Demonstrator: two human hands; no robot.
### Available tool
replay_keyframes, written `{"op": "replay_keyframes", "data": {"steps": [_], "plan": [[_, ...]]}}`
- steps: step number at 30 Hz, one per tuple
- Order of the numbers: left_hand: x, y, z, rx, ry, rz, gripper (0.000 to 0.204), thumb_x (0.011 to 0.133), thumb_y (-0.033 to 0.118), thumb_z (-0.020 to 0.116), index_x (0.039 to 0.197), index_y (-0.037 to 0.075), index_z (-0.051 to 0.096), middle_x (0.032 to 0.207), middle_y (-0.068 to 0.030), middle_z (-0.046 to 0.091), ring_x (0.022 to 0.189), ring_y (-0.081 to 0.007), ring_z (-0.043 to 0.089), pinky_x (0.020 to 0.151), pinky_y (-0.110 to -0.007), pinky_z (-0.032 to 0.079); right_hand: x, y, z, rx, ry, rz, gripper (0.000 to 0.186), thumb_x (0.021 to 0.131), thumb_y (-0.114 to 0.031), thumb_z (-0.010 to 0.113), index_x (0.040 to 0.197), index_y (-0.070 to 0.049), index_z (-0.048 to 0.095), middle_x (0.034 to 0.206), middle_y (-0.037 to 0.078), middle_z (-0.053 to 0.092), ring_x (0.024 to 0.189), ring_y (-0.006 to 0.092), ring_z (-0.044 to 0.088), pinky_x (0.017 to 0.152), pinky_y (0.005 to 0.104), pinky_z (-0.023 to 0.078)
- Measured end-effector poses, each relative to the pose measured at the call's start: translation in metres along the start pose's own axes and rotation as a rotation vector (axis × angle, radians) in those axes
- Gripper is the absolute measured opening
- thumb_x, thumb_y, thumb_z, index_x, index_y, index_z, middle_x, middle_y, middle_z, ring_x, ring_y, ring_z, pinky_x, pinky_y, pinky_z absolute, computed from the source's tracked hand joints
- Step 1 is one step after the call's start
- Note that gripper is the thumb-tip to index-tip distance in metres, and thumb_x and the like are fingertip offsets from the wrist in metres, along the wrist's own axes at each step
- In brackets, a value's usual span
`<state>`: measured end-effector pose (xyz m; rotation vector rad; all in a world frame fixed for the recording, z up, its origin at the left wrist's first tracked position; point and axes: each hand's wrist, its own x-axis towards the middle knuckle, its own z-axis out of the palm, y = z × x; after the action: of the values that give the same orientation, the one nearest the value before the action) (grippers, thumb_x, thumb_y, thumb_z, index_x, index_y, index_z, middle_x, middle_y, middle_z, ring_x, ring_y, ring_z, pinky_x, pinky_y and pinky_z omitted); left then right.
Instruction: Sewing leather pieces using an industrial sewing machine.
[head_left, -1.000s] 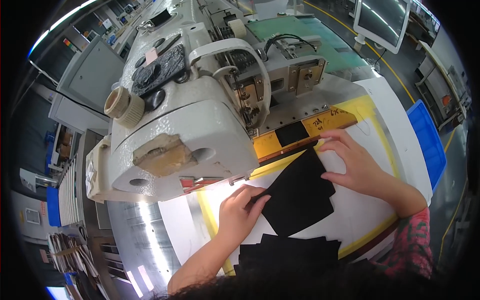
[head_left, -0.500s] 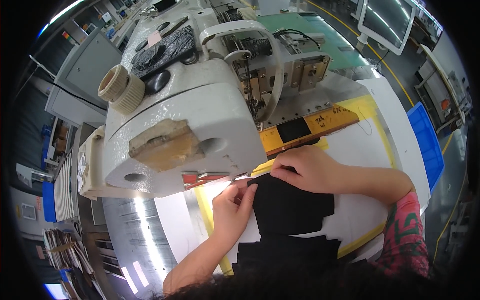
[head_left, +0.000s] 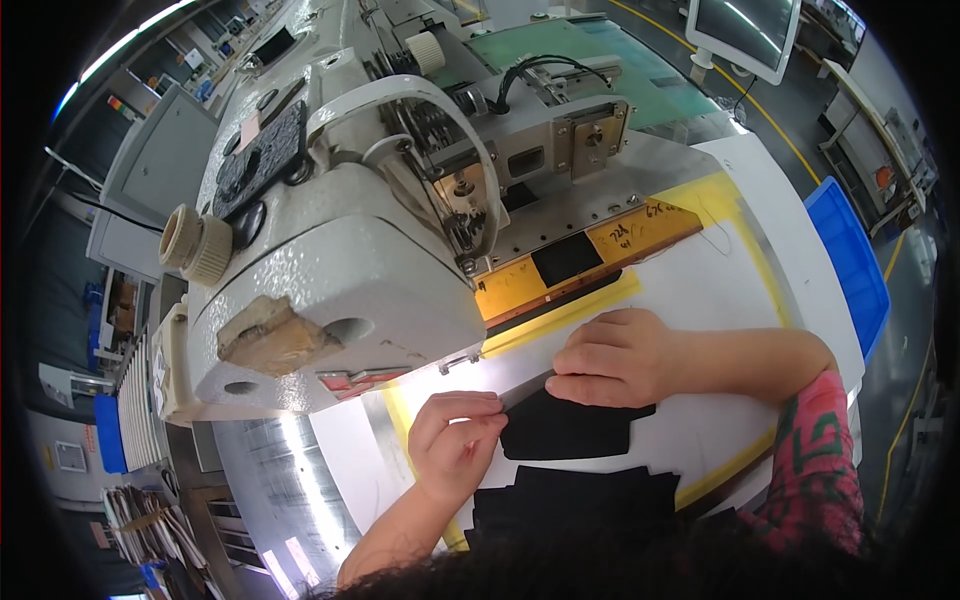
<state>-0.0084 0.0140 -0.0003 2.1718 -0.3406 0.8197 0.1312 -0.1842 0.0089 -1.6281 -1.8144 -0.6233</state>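
Observation:
My left hand (head_left: 450,450) pinches the left corner of a black fabric piece (head_left: 565,435) between thumb and fingertips. My right hand (head_left: 615,365) lies over the piece's upper edge, fingers curled and pressed together on it; a narrow strip along that edge looks folded. Below lies a stack of black fabric pieces (head_left: 575,500) on a white work sheet (head_left: 725,375) bordered with yellow tape. Just above my hands are a white sewing machine head (head_left: 400,285) and an orange plate with handwriting (head_left: 620,240).
A blue tray (head_left: 850,270) stands at the right, below a monitor (head_left: 740,35) on a stand. A metal table (head_left: 255,480) extends at the left, beside a pile of papers (head_left: 135,520). A green board (head_left: 650,85) lies behind the machine.
My right hand has moved from the fabric's right side onto its upper edge, fingers curling. The fabric's top has come down toward me. My left hand has shifted slightly.

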Motion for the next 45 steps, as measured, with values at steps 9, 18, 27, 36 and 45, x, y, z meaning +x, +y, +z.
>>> {"op": "replay_keyframes", "data": {"steps": [9, 18, 27, 36, 45], "plan": [[0.000, 0.002, -0.007, 0.133, -0.003, 0.142, 0.029, 0.062, -0.002, 0.079, 0.075, 0.010, 0.056, 0.085, -0.0044, 0.064, 0.078, -0.0237, 0.064, 0.064, -0.031, 0.049, -0.005, 0.006, -0.004, -0.153, 0.116, -0.203, 0.010, 0.074, -0.015, 0.064, 0.084, -0.013, 0.061, 0.089, -0.001, 0.056, 0.080, 0.0129, 0.058, 0.064, 0.0240, 0.046], [0.002, 0.004, -0.005, 0.158, 0.004, 0.189, 0.031, 0.062, 0.000, 0.080, 0.074, 0.011, 0.055, 0.084, -0.0030, 0.062, 0.075, -0.0220, 0.061, 0.062, -0.030, 0.047, 0.000, 0.003, -0.002, -0.097, 0.134, -0.146, 0.012, 0.076, -0.015, 0.064, 0.087, -0.011, 0.062, 0.089, 0.000, 0.057, 0.081, 0.0150, 0.058, 0.068, 0.0281, 0.049], [0.002, 0.001, 0.006, 0.239, -0.235, -0.023, 0.022, 0.071, 0.015, 0.079, 0.086, 0.010, 0.063, 0.091, -0.0028, 0.062, 0.075, -0.0220, 0.060, 0.061, -0.032, 0.046, 0.016, 0.013, 0.016, 0.388, -0.344, 0.824, 0.015, 0.083, -0.021, 0.066, 0.083, -0.006, 0.064, 0.081, 0.009, 0.065, 0.078, 0.0264, 0.064, 0.071, 0.0384, 0.049], [0.001, 0.007, 0.012, 0.534, -0.356, -0.120, 0.037, 0.080, 0.027, 0.071, 0.111, 0.008, 0.066, 0.125, -0.0082, 0.059, 0.105, -0.0260, 0.060, 0.086, -0.037, 0.045, 0.031, 0.033, 0.037, 0.157, -0.368, 0.727, 0.016, 0.078, -0.024, 0.070, 0.074, -0.010, 0.066, 0.068, 0.002, 0.063, 0.066, 0.0219, 0.063, 0.062, 0.0349, 0.049], [-0.002, 0.010, 0.016, 0.564, -0.426, -0.151, 0.053, 0.080, 0.030, 0.071, 0.124, 0.004, 0.057, 0.135, -0.0143, 0.050, 0.122, -0.0317, 0.049, 0.098, -0.041, 0.038, 0.032, 0.038, 0.036, 0.144, -0.388, 0.746, 0.016, 0.074, -0.025, 0.072, 0.072, -0.010, 0.068, 0.066, 0.002, 0.064, 0.066, 0.0221, 0.064, 0.062, 0.0351, 0.050]]}}
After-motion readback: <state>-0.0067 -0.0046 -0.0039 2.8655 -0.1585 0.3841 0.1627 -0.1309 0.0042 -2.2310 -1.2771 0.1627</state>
